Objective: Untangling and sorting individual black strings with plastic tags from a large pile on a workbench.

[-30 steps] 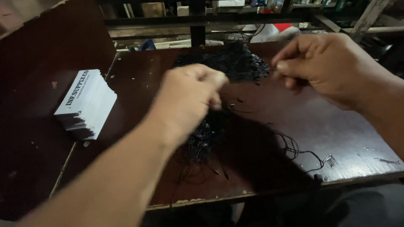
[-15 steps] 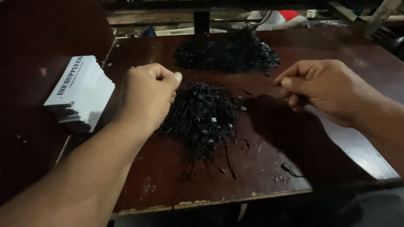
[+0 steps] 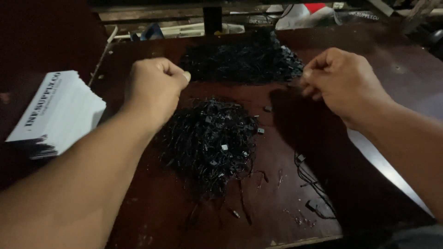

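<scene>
My left hand (image 3: 154, 87) is closed in a fist above a dark wooden table (image 3: 277, 193), just left of a heap of thin black cords with small clasps (image 3: 210, 140). My right hand (image 3: 344, 83) hovers to the right with its fingers pinched together; whatever it pinches is too thin and dark to make out. A second, larger heap of black cords (image 3: 242, 62) lies farther back between the two hands.
A stack of white printed cards (image 3: 55, 113) sits at the table's left. A few loose black cords (image 3: 311, 184) lie near the front right. Behind the table are wooden rails and a red and white bag (image 3: 304, 11).
Both hands have drawn apart and back from the middle. The view has tilted down, so the near heap now shows fully between them.
</scene>
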